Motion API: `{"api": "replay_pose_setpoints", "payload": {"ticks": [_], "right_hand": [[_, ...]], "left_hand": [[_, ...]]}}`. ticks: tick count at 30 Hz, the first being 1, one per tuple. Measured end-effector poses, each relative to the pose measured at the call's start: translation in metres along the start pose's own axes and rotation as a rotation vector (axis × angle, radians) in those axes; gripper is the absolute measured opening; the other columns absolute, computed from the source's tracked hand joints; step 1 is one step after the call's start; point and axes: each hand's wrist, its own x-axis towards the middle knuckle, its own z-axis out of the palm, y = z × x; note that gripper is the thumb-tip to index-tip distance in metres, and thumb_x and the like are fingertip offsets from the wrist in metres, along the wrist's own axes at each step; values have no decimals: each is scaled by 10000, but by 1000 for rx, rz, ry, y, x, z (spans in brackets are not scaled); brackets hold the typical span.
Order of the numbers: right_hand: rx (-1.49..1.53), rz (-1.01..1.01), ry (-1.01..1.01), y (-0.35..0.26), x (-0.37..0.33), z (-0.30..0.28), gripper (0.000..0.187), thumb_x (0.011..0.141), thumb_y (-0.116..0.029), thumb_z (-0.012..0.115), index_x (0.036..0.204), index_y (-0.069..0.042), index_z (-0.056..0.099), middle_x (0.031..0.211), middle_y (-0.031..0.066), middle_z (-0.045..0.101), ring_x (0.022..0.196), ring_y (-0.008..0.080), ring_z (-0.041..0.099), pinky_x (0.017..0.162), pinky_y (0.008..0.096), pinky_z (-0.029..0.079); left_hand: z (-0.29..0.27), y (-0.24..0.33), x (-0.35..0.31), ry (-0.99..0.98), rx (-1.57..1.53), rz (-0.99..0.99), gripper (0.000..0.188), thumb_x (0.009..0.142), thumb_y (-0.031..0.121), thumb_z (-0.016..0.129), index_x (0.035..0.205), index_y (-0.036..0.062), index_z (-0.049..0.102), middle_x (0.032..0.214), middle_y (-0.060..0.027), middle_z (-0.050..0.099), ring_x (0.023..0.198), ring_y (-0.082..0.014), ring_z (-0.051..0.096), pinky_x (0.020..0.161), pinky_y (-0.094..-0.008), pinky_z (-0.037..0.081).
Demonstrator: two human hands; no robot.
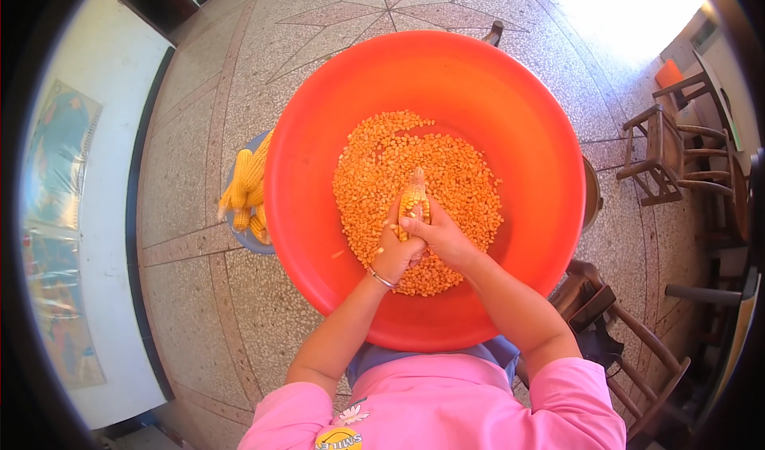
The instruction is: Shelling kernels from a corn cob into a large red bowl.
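Note:
Both of my hands hold one corn cob (pixel 415 196) above the middle of a large red-orange basin (pixel 510 91). The cob's far tip is bare of kernels, while yellow kernels still cover the part nearer me. My left hand (pixel 392 252) is wrapped round the cob's left side and lower end, with a bracelet at its wrist. On the other side my right hand (pixel 443 239) grips the cob, its thumb pressed against the kernels. Beneath them a broad heap of loose corn kernels (pixel 458 171) covers the basin's bottom. A few kernels cling to my left hand.
Left of the basin, a blue-grey bowl (pixel 256 243) holds several whole corn cobs (pixel 249 180). A wooden chair (pixel 649 370) stands close at my right, with more wooden chairs (pixel 661 159) farther off. A white wall (pixel 119 211) runs along the left of the speckled floor (pixel 187 171).

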Motion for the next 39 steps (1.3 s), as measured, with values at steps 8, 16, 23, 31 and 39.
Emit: {"api": "replay_pose_setpoints", "payload": {"ticks": [8,16,23,31,39], "right_hand": [[240,124,8,-9,-1,-5,427,894,-233,563,1222,-1,421,1070,64,546,945,123,521,824,269,436],[-120,35,-106,-6,0,-7,525,889,-332,558,1259,4,395,1116,68,525,1003,126,496,846,274,424],[-153,2,113,0,-4,1,544,894,-338,557,1265,23,389,1098,90,533,999,143,499,853,293,427],[-9,7,178,-2,3,-16,514,945,-384,436,1299,-19,364,1120,71,523,1021,143,475,898,282,383],[-134,-10,109,4,0,-18,455,962,-366,328,1197,6,443,1031,90,547,950,137,494,850,280,403]], "left_hand": [[-7,5,-2,-12,-254,-96,739,718,-37,521,1364,193,246,830,-63,536,524,-128,500,413,-223,405],[-11,4,-1,-63,-80,-43,729,713,-39,531,1360,172,270,952,-47,531,645,-103,530,424,-201,411],[4,-4,3,47,456,389,786,775,43,608,1422,92,165,1277,-118,437,1076,-191,509,862,-281,446],[-7,-3,5,-48,464,442,618,908,158,500,1401,-20,172,1353,-173,372,1249,-230,367,1024,-321,302],[-3,-7,1,-52,380,377,657,877,152,570,1392,-16,198,1301,-137,419,1162,-199,451,966,-302,372]]}}
